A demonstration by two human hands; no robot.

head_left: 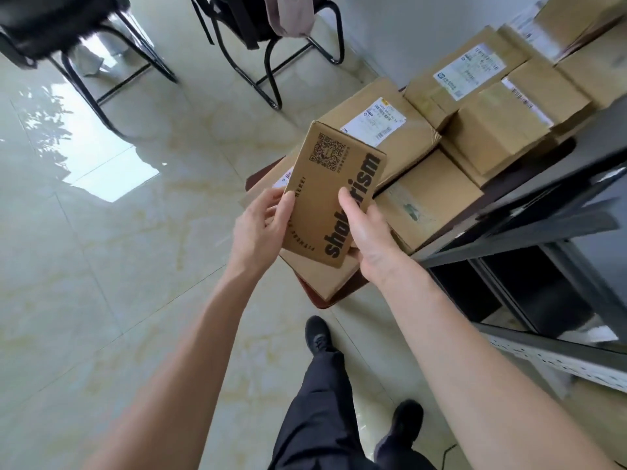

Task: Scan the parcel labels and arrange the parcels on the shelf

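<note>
A brown cardboard parcel (325, 195) with a printed QR code and large black lettering is held up in front of me, above a pile of parcels. My left hand (259, 225) grips its left edge, fingers curled round the side. My right hand (368, 232) holds its right lower edge, thumb across the lettering. No shipping label shows on the face turned to me. Under it lie several cardboard parcels (417, 205), some with white labels (373, 122), stacked on a low dark red table (319, 301).
A dark metal shelf (529, 239) stands at the right, its lower bays dark. More labelled boxes (471, 72) are piled against the wall at the back right. Two black chairs (101, 39) stand on the glossy tiled floor. My legs and black shoes (317, 335) are below.
</note>
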